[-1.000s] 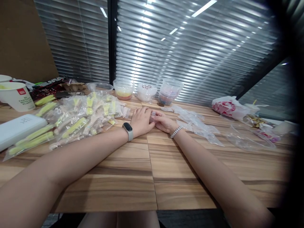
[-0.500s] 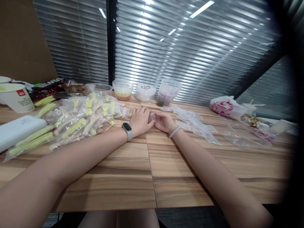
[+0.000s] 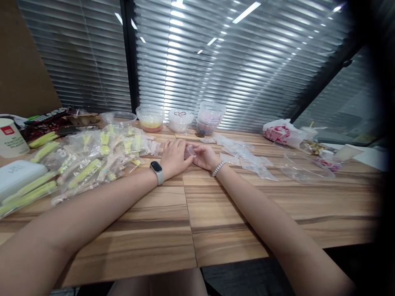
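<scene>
Many filled packets (image 3: 105, 146) lie heaped beside your left hand (image 3: 175, 158), toward nine o'clock, and look finished. Between your hands sits a small clear plastic piece (image 3: 189, 152), probably still being worked. Your right hand (image 3: 205, 157), fingers curled, appears to pinch it; your left lies palm down, half bent, and whether it grips can't be told. Flat clear sleeves (image 3: 242, 153) at three o'clock look unfilled, perhaps what is left. Clear bowls (image 3: 211, 117) near twelve limit your forward reach; a red-and-white bag (image 3: 282, 132) sits at two.
</scene>
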Demonstrator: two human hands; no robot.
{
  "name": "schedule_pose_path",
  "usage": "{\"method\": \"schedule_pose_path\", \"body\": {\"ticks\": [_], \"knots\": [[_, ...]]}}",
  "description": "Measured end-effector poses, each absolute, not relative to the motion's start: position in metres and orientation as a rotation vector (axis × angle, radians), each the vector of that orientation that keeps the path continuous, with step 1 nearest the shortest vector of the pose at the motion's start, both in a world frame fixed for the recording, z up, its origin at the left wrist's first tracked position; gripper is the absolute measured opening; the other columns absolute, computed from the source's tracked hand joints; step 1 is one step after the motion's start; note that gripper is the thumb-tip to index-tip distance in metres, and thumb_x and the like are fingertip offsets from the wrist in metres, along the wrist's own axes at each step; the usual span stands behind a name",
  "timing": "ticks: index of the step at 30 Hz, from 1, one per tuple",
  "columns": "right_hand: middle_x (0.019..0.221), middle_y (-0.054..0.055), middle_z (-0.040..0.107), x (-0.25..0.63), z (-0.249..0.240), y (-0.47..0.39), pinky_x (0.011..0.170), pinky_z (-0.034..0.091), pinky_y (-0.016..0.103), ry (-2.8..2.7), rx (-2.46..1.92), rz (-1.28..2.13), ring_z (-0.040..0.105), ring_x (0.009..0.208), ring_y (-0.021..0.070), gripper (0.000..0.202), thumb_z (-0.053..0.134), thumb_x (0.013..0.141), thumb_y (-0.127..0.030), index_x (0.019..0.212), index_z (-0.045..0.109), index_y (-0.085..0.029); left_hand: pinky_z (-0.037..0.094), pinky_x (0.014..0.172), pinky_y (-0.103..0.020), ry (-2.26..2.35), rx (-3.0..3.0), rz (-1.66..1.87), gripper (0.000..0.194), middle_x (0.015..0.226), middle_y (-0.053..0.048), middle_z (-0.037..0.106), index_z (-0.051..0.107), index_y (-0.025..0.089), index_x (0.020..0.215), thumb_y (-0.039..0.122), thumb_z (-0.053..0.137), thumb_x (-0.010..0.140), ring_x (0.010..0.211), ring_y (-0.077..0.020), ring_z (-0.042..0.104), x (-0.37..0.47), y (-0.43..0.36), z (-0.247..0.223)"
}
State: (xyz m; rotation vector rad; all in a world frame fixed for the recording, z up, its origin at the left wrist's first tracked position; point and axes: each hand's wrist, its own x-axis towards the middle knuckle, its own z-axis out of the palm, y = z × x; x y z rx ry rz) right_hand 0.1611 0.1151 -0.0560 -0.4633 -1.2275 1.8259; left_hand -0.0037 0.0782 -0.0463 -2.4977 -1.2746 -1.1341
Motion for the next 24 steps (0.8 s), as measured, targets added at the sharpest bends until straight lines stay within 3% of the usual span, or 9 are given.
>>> {"method": "schedule_pose_path", "body": {"ticks": [7,13,24], "knots": [[0.096,0.006,0.064,0.1593,-0.0526,0.1104,0.077,0.050,0.024,-1.327,-0.561,1.772,0.059,0.089,0.0177,0.038,0.067,0.065,-0.011,0.103,0.066,-0.014,0.039,0.091,-0.042,-1.222,-2.507,-1.115,0.026,0.102,-0.006,0.058,0.055,0.018,0.101,0.035,0.067,0.085,0.099,-0.0268,0.052,-0.0032,0.0785,-0.0456],[0.084,0.003,0.063,0.1547,-0.0512,0.1066,0.060,0.046,0.018,-1.285,-0.741,1.678,0.056,0.073,0.0133,0.032,0.063,0.058,-0.006,0.090,0.065,-0.014,0.038,0.094,-0.041,-1.176,-2.576,-1.121,0.025,0.103,-0.006,0.060,0.057,0.020,0.101,0.036,0.066,0.086,0.102,-0.0260,0.053,-0.0038,0.0825,-0.0488],[0.086,0.006,0.064,0.1532,-0.0525,0.1062,0.061,0.047,0.019,-1.305,-0.766,1.646,0.059,0.076,0.0145,0.030,0.061,0.058,-0.007,0.087,0.066,-0.011,0.034,0.097,-0.042,-1.160,-2.630,-1.102,0.027,0.110,-0.005,0.063,0.059,0.024,0.113,0.034,0.064,0.088,0.108,-0.0255,0.054,-0.0042,0.0788,-0.0466]]}}
